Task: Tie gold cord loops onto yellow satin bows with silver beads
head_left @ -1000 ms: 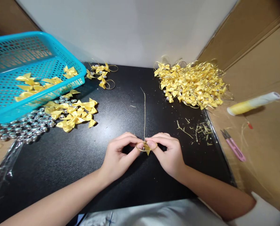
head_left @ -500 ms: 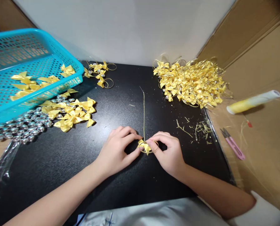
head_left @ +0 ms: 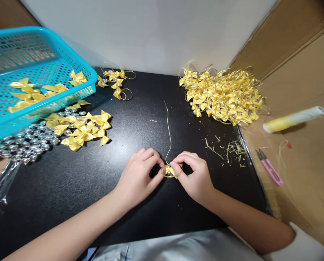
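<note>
A yellow ribbon bow [head_left: 168, 169] with a gold ring and a small silver bead is between my hands, low over the black table. My left hand [head_left: 143, 174] is closed, thumb and forefinger pinching at the ring's left edge. From the other side, my right hand [head_left: 195, 173] pinches the bow, its thumb over the ring's right part. A thin gold cord [head_left: 169, 134] runs from the bow away from me across the table, slightly curved. The fingertips partly cover the bow.
On the left stands a turquoise basket [head_left: 65, 54] with yellow bows; loose bows [head_left: 85, 132] and silver beads [head_left: 25, 145] lie before it. Finished ringed bows [head_left: 221, 94] are heaped at back right. Cord scraps [head_left: 234, 148], pink thread snips [head_left: 272, 170] and a yellow-white tube [head_left: 294, 119] lie right.
My left fingertips have shifted slightly from the bow's left side to the ring's edge. The cord, straight before, now bends. The view has moved slightly.
</note>
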